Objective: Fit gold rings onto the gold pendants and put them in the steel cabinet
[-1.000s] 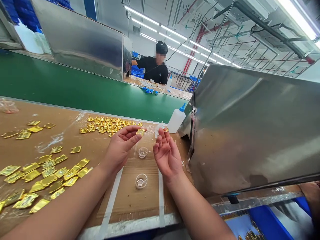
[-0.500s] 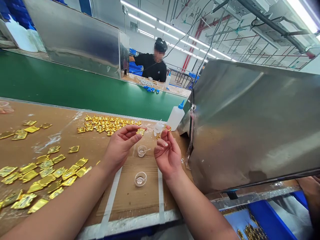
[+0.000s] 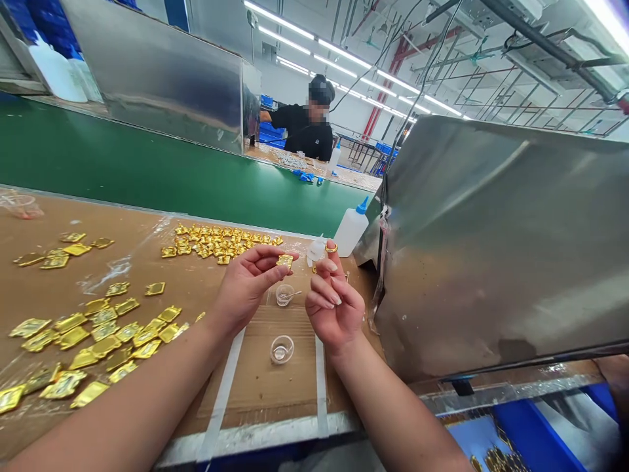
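My left hand (image 3: 246, 288) pinches a small gold, roughly square metal piece (image 3: 285, 261) between thumb and fingertips. Close beside it on the right, my right hand (image 3: 337, 305) is raised with the index finger upright and the other fingers curled. A gold ring (image 3: 331, 248) is at that index fingertip; whether it is around the tip or only resting against it I cannot tell. Below the hands stand a small clear cup (image 3: 284, 295) with a thin stick in it and another clear cup (image 3: 282, 351) nearer me.
Gold pieces lie loose at left (image 3: 105, 331), and a dense group (image 3: 223, 241) sits behind my left hand. A white squeeze bottle (image 3: 352, 231) stands beside a metal panel (image 3: 491, 262). Beyond runs a green belt (image 3: 162, 170), with a co-worker (image 3: 312, 128) across it.
My right index finger has straightened upward with the ring at its tip, while the thumb has dropped away from it. My left hand keeps its pinch; the whole view has shifted slightly.
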`<action>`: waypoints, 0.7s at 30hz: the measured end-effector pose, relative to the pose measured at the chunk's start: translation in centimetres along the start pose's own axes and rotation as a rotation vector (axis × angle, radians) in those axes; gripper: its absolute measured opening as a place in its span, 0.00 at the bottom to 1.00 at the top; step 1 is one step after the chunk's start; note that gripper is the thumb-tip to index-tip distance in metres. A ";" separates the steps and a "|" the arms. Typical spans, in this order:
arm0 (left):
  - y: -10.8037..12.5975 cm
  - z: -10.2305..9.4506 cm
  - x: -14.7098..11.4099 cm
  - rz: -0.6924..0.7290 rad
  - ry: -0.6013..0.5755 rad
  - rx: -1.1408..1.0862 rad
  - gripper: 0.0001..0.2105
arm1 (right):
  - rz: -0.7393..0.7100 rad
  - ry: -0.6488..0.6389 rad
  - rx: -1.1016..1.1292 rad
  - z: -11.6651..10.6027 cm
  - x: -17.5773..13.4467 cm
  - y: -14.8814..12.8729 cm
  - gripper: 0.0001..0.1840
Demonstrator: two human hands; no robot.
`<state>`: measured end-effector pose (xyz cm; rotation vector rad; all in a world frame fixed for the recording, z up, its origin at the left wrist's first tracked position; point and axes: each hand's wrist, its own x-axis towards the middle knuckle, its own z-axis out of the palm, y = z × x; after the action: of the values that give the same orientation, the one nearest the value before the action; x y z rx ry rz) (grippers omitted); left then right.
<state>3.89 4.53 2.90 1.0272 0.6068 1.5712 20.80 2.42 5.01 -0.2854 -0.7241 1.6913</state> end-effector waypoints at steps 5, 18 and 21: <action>0.1 0.0 0.0 -0.002 -0.002 0.016 0.15 | -0.002 -0.020 -0.023 -0.3 0.1 0.1 0.20; 0.2 0.1 -0.2 -0.019 -0.020 0.017 0.14 | 0.006 -0.028 0.037 -0.2 0.3 0.1 0.17; 0.1 0.1 -0.1 -0.021 -0.031 0.008 0.14 | 0.037 -0.059 0.069 0.0 0.1 -0.1 0.23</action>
<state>3.92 4.35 2.97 1.0462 0.6018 1.5325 20.81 2.57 5.06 -0.2023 -0.7062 1.7620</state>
